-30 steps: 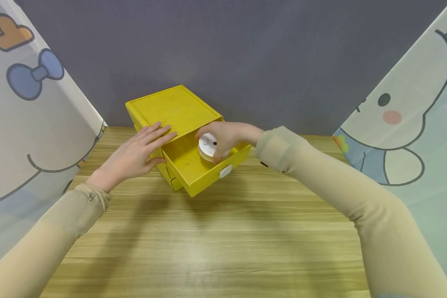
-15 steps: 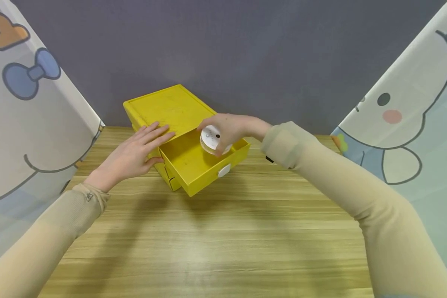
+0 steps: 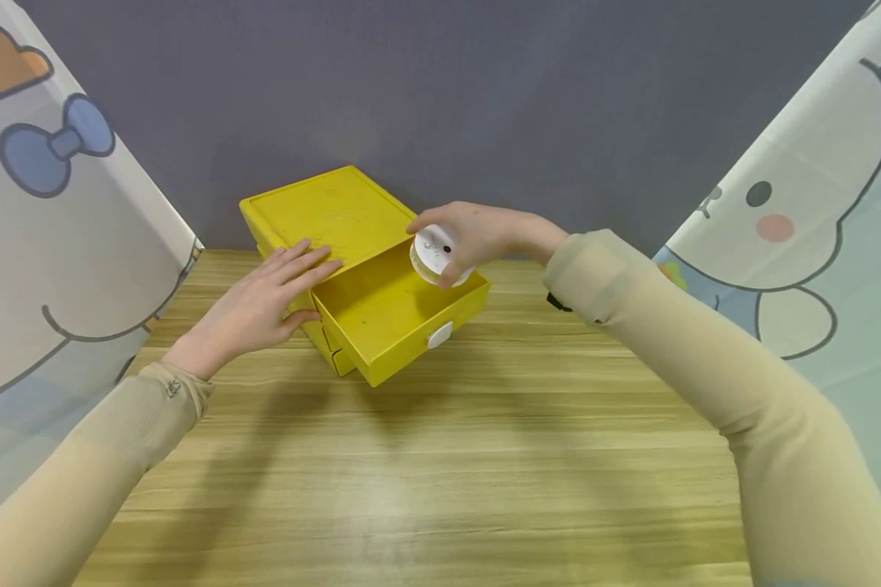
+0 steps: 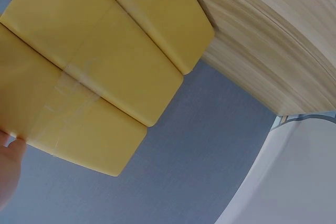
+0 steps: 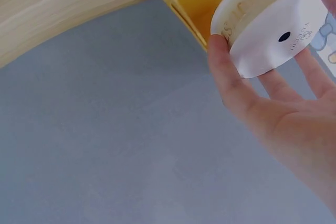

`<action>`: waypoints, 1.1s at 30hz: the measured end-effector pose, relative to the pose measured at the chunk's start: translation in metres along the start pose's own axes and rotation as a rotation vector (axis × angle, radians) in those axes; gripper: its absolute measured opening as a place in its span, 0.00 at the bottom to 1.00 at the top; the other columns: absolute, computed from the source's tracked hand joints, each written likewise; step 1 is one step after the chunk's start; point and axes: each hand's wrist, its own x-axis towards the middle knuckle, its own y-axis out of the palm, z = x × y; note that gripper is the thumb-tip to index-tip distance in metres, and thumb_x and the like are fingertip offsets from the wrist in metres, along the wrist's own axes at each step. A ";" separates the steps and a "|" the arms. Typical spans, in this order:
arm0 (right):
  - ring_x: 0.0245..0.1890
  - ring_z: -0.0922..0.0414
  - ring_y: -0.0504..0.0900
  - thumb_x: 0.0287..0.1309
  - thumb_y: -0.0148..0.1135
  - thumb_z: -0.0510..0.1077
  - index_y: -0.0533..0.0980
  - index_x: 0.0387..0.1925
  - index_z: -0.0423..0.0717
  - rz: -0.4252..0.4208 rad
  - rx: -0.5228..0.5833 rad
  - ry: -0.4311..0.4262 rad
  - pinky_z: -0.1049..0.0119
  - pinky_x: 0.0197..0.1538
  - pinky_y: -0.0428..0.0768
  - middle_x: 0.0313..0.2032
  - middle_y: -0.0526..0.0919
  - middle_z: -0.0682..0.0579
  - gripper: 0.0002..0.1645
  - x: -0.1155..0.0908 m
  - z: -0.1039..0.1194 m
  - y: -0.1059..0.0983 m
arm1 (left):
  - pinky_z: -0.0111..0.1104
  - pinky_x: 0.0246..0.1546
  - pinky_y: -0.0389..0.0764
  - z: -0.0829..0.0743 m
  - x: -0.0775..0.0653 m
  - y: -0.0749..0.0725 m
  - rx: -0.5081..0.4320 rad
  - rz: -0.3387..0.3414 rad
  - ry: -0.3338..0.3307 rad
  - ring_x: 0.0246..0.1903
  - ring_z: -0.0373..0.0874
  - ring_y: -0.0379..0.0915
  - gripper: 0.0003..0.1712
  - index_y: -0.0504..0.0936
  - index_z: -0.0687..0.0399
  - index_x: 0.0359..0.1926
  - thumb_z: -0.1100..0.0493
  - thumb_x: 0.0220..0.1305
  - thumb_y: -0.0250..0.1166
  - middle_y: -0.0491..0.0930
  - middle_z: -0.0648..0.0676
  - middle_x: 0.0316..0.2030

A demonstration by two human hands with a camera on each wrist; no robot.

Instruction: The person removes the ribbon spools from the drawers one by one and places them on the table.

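Note:
My right hand [image 3: 480,232] grips a white ribbon spool [image 3: 433,251] over the back right part of the pulled-out drawer [image 3: 370,314]. In the right wrist view, thumb and fingers hold the spool [image 5: 278,38] by its rim; cream ribbon with gold lettering is wound on it, and a dark hole marks its centre. My left hand [image 3: 257,306] rests with spread fingers on the top edge of the yellow drawer cabinet [image 3: 338,212], its thumb at the drawer's left corner. The left wrist view shows the cabinet's side [image 4: 94,45] with clear tape across it and my fingertips at its edge.
The cabinet stands on a wood-grain table [image 3: 411,473] before a grey back wall [image 3: 411,98]. Cartoon-printed cloth panels [image 3: 793,187] flank both sides. A white knob [image 3: 440,334] juts from the drawer front.
My right hand has lifted the ribbon spool up and to the right, out of the drawer's inside. The left hand has stayed on the cabinet.

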 end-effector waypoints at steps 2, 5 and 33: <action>0.55 0.54 0.66 0.46 0.72 0.46 0.62 0.69 0.60 -0.007 0.001 0.009 0.60 0.55 0.71 0.66 0.66 0.54 0.47 -0.002 -0.004 -0.003 | 0.57 0.73 0.54 0.000 0.000 0.001 -0.001 -0.002 0.000 0.73 0.60 0.49 0.46 0.58 0.47 0.73 0.60 0.56 0.70 0.57 0.60 0.73; 0.56 0.53 0.65 0.47 0.72 0.47 0.61 0.70 0.60 -0.016 -0.007 0.012 0.59 0.56 0.70 0.67 0.64 0.53 0.47 -0.005 -0.008 -0.006 | 0.57 0.72 0.54 0.001 0.000 0.001 -0.002 -0.007 0.003 0.73 0.61 0.49 0.46 0.58 0.47 0.73 0.60 0.56 0.71 0.57 0.60 0.73; 0.52 0.50 0.68 0.50 0.70 0.45 0.61 0.70 0.56 -0.110 0.046 0.128 0.59 0.52 0.72 0.62 0.69 0.49 0.46 -0.028 -0.063 -0.002 | 0.57 0.72 0.55 0.000 -0.003 0.003 -0.003 -0.047 0.023 0.72 0.61 0.50 0.45 0.61 0.48 0.72 0.60 0.55 0.71 0.59 0.60 0.72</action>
